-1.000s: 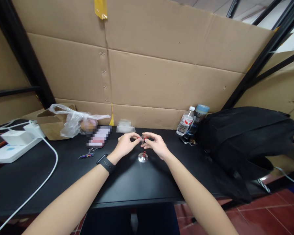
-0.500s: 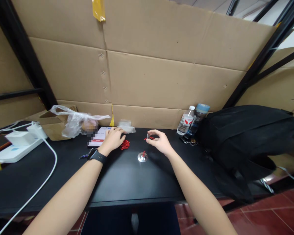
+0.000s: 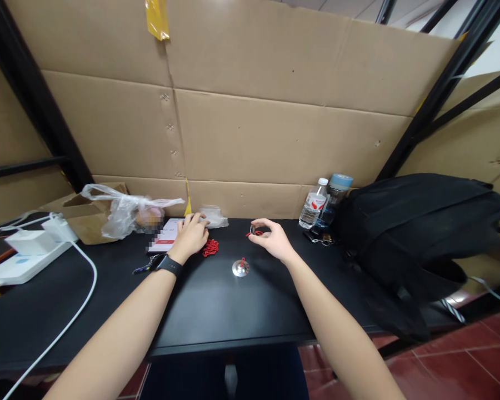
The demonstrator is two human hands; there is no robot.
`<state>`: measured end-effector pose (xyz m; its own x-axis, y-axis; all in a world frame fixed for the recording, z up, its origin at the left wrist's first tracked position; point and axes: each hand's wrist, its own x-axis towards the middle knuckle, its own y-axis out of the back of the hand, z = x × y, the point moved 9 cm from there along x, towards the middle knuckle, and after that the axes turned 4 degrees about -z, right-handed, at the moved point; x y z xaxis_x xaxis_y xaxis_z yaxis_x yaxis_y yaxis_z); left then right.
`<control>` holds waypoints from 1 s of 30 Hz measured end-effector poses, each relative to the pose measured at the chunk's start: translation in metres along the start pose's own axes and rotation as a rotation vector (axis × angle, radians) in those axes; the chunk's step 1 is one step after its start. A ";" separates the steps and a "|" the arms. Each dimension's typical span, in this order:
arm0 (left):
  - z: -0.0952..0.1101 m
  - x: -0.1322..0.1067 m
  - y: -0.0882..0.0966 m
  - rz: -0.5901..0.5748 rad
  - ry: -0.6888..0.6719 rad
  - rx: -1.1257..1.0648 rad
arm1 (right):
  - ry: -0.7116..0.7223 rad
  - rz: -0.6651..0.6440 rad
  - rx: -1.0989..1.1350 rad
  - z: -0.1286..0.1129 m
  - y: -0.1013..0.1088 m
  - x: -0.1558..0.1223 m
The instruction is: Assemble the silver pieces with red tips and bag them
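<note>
Currently, the right hand [image 3: 272, 240] pinches a metal disc [image 3: 252, 229]. The left hand [image 3: 190, 238] is loosely spread beside red cord [image 3: 210, 248]

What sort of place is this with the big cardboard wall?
Probably a small personal desk space, maybe in a dorm or shared workroom; I can't tell which. The black desk has a power strip and backpack on it, and cardboard screens its back.
</note>
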<state>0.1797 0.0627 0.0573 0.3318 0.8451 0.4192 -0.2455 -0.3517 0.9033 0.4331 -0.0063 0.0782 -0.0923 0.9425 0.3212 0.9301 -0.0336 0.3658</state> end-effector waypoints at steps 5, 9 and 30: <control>-0.001 0.002 0.004 0.014 0.033 0.040 | 0.005 -0.011 -0.011 0.001 -0.001 0.000; -0.001 0.002 -0.003 -0.019 0.018 0.032 | 0.010 -0.015 -0.019 0.001 -0.002 0.000; 0.022 -0.002 0.023 0.053 -0.042 -0.060 | 0.019 -0.031 -0.018 0.000 0.000 0.001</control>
<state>0.1940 0.0440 0.0790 0.3540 0.8081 0.4708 -0.3178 -0.3695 0.8732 0.4326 -0.0052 0.0785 -0.1280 0.9367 0.3260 0.9201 -0.0106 0.3915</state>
